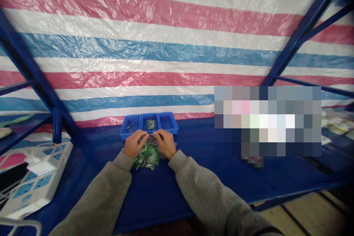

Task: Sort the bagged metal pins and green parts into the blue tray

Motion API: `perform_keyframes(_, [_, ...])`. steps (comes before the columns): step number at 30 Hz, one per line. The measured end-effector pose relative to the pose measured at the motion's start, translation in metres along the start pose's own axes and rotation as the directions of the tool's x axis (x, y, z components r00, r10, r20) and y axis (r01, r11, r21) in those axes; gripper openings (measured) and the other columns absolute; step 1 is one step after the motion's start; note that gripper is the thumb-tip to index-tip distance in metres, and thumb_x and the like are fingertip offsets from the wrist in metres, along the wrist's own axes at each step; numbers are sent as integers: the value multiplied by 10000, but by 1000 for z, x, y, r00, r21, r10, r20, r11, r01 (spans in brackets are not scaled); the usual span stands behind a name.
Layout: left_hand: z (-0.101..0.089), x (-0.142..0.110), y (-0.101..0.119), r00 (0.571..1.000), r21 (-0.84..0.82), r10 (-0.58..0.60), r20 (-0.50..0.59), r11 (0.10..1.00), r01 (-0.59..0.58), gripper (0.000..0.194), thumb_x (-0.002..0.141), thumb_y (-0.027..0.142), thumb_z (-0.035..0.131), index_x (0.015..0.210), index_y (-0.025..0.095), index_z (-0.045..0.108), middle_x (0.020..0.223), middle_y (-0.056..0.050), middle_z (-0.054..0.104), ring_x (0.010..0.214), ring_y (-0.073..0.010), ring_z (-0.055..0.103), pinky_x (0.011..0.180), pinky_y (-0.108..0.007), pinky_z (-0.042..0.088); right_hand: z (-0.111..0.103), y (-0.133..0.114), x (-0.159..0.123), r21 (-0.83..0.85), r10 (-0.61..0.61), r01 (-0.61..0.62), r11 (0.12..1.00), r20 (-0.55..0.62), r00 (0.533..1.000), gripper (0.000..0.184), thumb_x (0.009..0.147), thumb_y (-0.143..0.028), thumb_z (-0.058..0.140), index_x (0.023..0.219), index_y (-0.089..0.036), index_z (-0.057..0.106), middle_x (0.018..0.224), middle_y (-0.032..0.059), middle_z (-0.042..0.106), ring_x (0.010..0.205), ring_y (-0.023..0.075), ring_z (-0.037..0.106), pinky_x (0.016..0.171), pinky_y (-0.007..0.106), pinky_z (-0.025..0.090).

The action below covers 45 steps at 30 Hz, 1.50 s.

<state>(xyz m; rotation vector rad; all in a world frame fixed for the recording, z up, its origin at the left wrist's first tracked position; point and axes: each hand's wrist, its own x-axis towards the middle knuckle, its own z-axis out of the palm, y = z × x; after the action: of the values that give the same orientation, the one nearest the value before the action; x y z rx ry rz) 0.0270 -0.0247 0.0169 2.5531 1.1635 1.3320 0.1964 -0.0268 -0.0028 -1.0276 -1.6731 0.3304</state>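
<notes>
My left hand (135, 143) and my right hand (165, 142) are close together at the near edge of a blue three-part tray (121, 135). The fingers of both are bent and closed at the tips; what they pinch is too small to make out. Slim shiny metal pieces (151, 139) show between the fingertips. Below the hands lies a pile of small green-tinted clear plastic bags (149, 158), some with metal pieces in them. The tray's left compartment has a few thin metal pieces (131, 125), and one small green bag (151, 124) is in its middle compartment.
All this stands on a blue tabletop (155, 195). A white power strip (52, 188) with cables and a white plug lies on the left. Blue metal posts (298, 37) frame both sides, with a striped plastic sheet (166, 51) behind. A pixelated patch hides the right part.
</notes>
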Motion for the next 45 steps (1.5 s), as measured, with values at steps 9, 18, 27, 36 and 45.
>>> perform_keyframes(9, [-1,1,-2,1000,-28,2,16,1000,-2,203,896,290,443,846,165,595,827,-57,619,781,-149,576,711,-252,451,-2,-3,0,76,-4,3,997,13,1000,194,879,-338,509,924,-181,614,816,19,612,670,124,534,652,232,409])
perform_keyframes(18, [1,1,-4,978,-186,-209,-16,962,202,198,836,338,543,798,170,641,733,-19,649,676,-136,597,635,-237,477,-2,-4,0,24,-49,48,999,60,997,234,900,-328,480,741,-183,571,717,3,536,663,122,493,625,230,376])
perform_keyframes(27, [3,4,-1,925,-507,-376,-48,807,302,192,814,347,561,800,156,550,989,-92,658,803,-177,638,589,-259,517,-1,1,3,-34,-6,8,999,63,998,302,934,-310,415,774,-177,633,733,17,554,677,124,504,653,238,373])
perform_keyframes(36, [0,2,-6,988,-79,-106,-111,992,98,162,854,299,518,909,173,603,856,-53,658,796,-170,622,747,-296,484,-3,-1,2,-8,1,-1,1000,14,1000,290,933,-286,411,796,-181,644,767,25,586,728,133,537,680,245,383])
perform_keyframes(45, [0,1,-6,979,-71,-153,-132,987,144,205,845,359,533,938,187,594,623,30,621,568,-114,596,628,-220,465,-3,-5,1,75,-31,28,997,43,999,171,884,-285,505,943,-196,639,824,28,616,702,134,544,658,240,418])
